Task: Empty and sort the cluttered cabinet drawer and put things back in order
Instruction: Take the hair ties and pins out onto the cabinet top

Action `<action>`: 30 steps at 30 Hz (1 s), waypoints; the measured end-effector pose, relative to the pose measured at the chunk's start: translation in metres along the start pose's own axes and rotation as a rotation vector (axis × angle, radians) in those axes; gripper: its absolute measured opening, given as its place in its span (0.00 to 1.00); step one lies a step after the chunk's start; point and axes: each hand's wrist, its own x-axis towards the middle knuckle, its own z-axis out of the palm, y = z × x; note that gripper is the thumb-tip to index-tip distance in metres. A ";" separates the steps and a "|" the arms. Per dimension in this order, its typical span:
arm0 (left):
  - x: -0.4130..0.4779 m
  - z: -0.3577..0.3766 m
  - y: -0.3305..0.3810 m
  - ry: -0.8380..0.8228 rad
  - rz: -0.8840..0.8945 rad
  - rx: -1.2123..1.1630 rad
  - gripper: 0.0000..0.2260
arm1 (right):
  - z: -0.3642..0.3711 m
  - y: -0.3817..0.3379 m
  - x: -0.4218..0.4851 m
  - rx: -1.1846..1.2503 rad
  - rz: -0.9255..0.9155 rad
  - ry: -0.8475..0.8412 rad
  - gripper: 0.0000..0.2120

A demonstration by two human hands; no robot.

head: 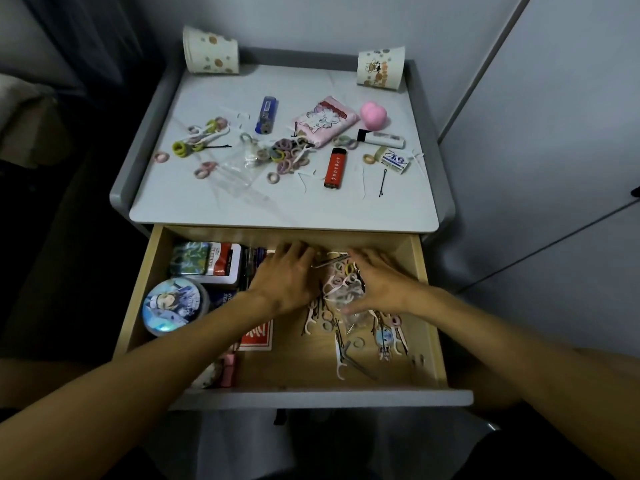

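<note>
Pale wood, smooth and unpainted, makes up the drawer (294, 367). It stands open toward me under the bench (277, 209), with its long axis running left to right behind a grey front panel.

My left grip (284, 280) lies palm down near the drawer's back. Its fingers are almost straight, resting flat on the clutter and holding nothing I can see. My right grip (379, 282) is just beside it, fingers splayed over a tangle of soft hair ties (341, 277). Its thumb lies against a crinkled clear bag (353, 318); I cannot tell whether it pinches the bag.

Nearer me, thin white floss picks (340, 362) and dark bobby pins lie scattered on the drawer floor. A round tin (175, 304) with a glossy printed lid sits at the left, with shiny card boxes (207, 263) behind it. A red card pack (257, 336) shows partly from under my left forearm.

The bench top is matte white with a raised grey rim. Two paper cups (211, 50) lie on their sides at its far corners. A red lighter (335, 167) and a blue lighter (266, 115) both lie lengthwise, running away from me. A pink pouch (323, 121) and a heart-shaped pink sponge (373, 114) sit behind the red one.
</note>
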 end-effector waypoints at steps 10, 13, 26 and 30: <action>0.003 0.005 0.005 -0.323 0.055 -0.141 0.40 | 0.010 0.001 -0.011 -0.164 0.026 -0.028 0.51; -0.003 0.001 0.011 -0.384 0.045 -0.083 0.48 | 0.022 -0.008 -0.018 -0.215 0.099 -0.015 0.55; -0.001 0.018 0.032 -0.209 -0.023 -0.088 0.22 | 0.019 -0.014 -0.013 -0.136 0.154 0.035 0.31; -0.001 0.017 0.034 -0.175 -0.009 -0.174 0.20 | 0.017 -0.014 -0.015 -0.135 0.161 0.090 0.22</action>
